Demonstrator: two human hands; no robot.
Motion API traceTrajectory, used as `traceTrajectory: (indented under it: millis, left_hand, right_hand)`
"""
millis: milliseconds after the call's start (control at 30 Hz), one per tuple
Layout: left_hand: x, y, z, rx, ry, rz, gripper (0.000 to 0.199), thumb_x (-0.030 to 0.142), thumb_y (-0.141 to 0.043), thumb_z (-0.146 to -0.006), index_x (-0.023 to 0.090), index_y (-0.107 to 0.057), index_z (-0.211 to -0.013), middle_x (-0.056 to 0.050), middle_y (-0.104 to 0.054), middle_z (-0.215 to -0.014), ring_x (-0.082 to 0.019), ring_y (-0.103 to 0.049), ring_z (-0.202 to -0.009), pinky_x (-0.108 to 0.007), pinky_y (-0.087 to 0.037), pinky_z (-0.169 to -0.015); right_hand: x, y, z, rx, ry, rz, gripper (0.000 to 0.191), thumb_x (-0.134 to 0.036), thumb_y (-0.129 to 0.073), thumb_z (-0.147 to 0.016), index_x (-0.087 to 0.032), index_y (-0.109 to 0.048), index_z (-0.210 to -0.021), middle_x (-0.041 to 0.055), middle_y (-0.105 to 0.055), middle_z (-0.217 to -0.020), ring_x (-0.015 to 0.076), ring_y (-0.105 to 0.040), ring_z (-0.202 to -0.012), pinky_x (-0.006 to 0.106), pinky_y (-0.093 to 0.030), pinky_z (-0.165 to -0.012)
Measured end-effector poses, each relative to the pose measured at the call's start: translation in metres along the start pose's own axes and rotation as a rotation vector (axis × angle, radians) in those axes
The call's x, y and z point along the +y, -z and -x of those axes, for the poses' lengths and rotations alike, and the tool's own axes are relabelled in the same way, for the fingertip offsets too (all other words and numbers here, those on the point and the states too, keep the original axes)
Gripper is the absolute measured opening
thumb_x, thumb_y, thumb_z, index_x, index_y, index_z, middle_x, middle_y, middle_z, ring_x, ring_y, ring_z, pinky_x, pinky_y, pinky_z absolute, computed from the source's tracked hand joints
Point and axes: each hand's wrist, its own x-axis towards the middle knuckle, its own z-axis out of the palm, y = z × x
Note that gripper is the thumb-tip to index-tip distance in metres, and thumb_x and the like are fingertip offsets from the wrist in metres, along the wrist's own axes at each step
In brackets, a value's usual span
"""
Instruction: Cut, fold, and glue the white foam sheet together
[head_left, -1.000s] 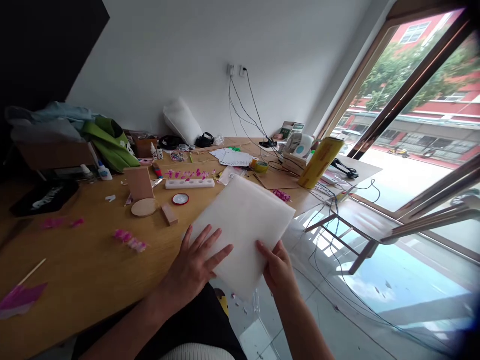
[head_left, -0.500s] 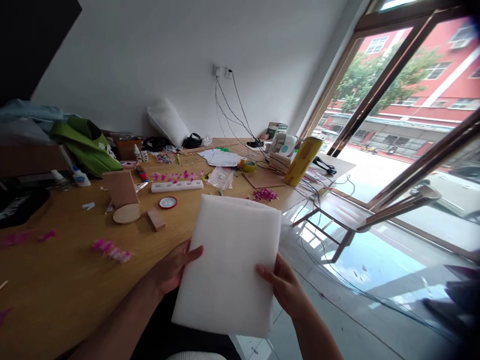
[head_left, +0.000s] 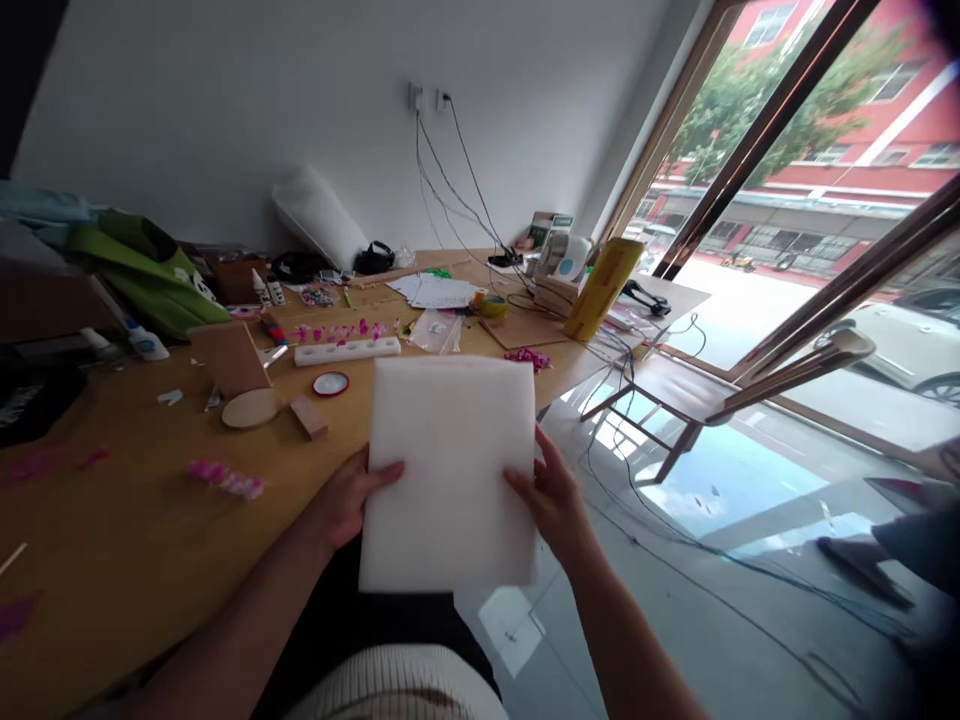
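Between my two thumbs, both laid on its near face, I have a white foam sheet (head_left: pixel 450 480) over the lap, apart from the table (head_left: pixel 150 560). My left hand (head_left: pixel 346 502) grasps one side edge and my right hand (head_left: pixel 556 498) the opposite one; the other fingers go behind, mostly out of my sight. I judge that pinching both sides keeps the soft panel spread and stops it sagging, while its middle and top edge stay uncovered.

Just past the left fingers lie a wooden block (head_left: pixel 308 417) and a round wooden disc (head_left: pixel 250 409), with a pink-and-white strand (head_left: pixel 225 478) nearer the wrist. Farther out, a red-rimmed lid (head_left: pixel 331 384) rests near a white strip (head_left: pixel 347 350) with round hollows, possibly meant to seat small parts. Beyond the right fingers, past the panel's top corner, sits a pink heap (head_left: pixel 529 357); behind that a yellow roll (head_left: pixel 604 290) stands tilted. Well outward from that hand I see a chair (head_left: pixel 675 388) and another person's shoe (head_left: pixel 862 572).
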Motion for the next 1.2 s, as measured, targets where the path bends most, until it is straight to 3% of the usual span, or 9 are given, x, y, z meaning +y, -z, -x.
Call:
traceTrajectory:
  millis: [167,267,333,400,533,667,800,967,1200]
  left_hand:
    - [0.020,-0.004,-0.011,0.237,-0.088,0.074,0.031,0.004,-0.071,-0.071,0.012,-0.069,-0.101,-0.010,-0.076,-0.090,-0.022,-0.071,-0.079,-0.038,-0.058,-0.084]
    - [0.027,-0.002,-0.015,0.325,-0.095,0.104,0.028,0.003,-0.068,-0.073,0.012,-0.069,-0.100,-0.008,-0.075,-0.085,-0.019,-0.071,-0.073,-0.035,-0.059,-0.082]
    - [0.025,-0.001,-0.015,0.357,-0.091,0.123,0.028,0.002,-0.068,-0.074,0.011,-0.069,-0.100,-0.008,-0.075,-0.082,-0.018,-0.070,-0.070,-0.034,-0.060,-0.081]
    - [0.020,-0.001,-0.015,0.374,-0.084,0.139,0.026,0.002,-0.066,-0.076,0.011,-0.069,-0.100,-0.008,-0.075,-0.080,-0.017,-0.070,-0.067,-0.034,-0.060,-0.079]
    - [0.010,-0.001,-0.013,0.397,-0.078,0.162,0.024,0.002,-0.064,-0.078,0.010,-0.068,-0.101,-0.008,-0.074,-0.080,-0.017,-0.070,-0.067,-0.034,-0.061,-0.077]
    - [0.004,0.006,-0.008,0.394,-0.105,0.173,0.025,0.001,-0.066,-0.076,0.011,-0.068,-0.099,-0.008,-0.075,-0.083,-0.017,-0.070,-0.068,-0.031,-0.061,-0.074]
    - [-0.001,0.017,-0.004,0.359,-0.126,0.162,0.026,0.003,-0.067,-0.075,0.013,-0.069,-0.100,-0.009,-0.075,-0.088,-0.018,-0.071,-0.071,-0.032,-0.062,-0.071]
    - [-0.005,0.023,0.000,0.350,-0.140,0.130,0.035,0.004,-0.068,-0.075,0.015,-0.068,-0.108,-0.010,-0.074,-0.093,-0.021,-0.071,-0.075,-0.035,-0.063,-0.073]
    - [-0.003,0.021,0.002,0.318,-0.131,0.170,0.034,0.002,-0.067,-0.074,0.014,-0.069,-0.106,-0.011,-0.074,-0.090,-0.023,-0.072,-0.076,-0.038,-0.062,-0.076]
  right_hand:
    - [-0.015,0.011,-0.021,-0.130,-0.158,-0.031,0.063,-0.060,-0.057,-0.084,-0.026,-0.050,-0.137,0.0061,-0.070,-0.106,0.0228,-0.066,-0.092,0.034,-0.058,-0.073]
    - [-0.020,0.013,-0.022,-0.290,-0.217,-0.021,0.064,-0.068,-0.042,-0.087,-0.025,-0.057,-0.132,0.0085,-0.066,-0.114,0.0245,-0.065,-0.094,0.035,-0.062,-0.065]
    - [-0.021,0.011,-0.019,-0.325,-0.202,0.041,0.065,-0.068,-0.042,-0.087,-0.022,-0.056,-0.132,0.0097,-0.063,-0.117,0.0247,-0.065,-0.094,0.036,-0.063,-0.064]
    - [-0.019,0.007,-0.015,-0.299,-0.166,0.117,0.067,-0.061,-0.057,-0.083,-0.022,-0.049,-0.137,0.0102,-0.060,-0.121,0.0250,-0.063,-0.098,0.036,-0.063,-0.067]
    - [-0.010,-0.002,-0.009,-0.152,-0.076,0.197,0.089,-0.046,-0.077,-0.069,-0.028,-0.030,-0.143,0.0084,-0.058,-0.117,0.0238,-0.063,-0.095,0.038,-0.062,-0.069]
    - [-0.001,-0.008,-0.003,-0.017,-0.024,0.314,0.060,-0.051,-0.072,-0.072,-0.027,-0.044,-0.119,0.0040,-0.061,-0.105,0.0199,-0.063,-0.081,0.037,-0.058,-0.067]
    - [0.011,-0.012,-0.003,0.043,-0.047,0.516,0.045,-0.056,-0.069,-0.072,-0.023,-0.052,-0.099,0.0043,-0.061,-0.100,0.0208,-0.058,-0.081,0.033,-0.050,-0.064]
    - [0.018,-0.013,-0.005,0.024,-0.064,0.595,0.040,-0.060,-0.062,-0.076,-0.021,-0.051,-0.081,-0.0007,-0.052,-0.076,0.0157,-0.045,-0.066,0.028,-0.038,-0.057]
    - [0.017,-0.015,-0.006,0.036,-0.069,0.494,0.042,-0.060,-0.062,-0.077,-0.020,-0.049,-0.074,-0.0018,-0.048,-0.071,0.0133,-0.040,-0.063,0.026,-0.032,-0.054]
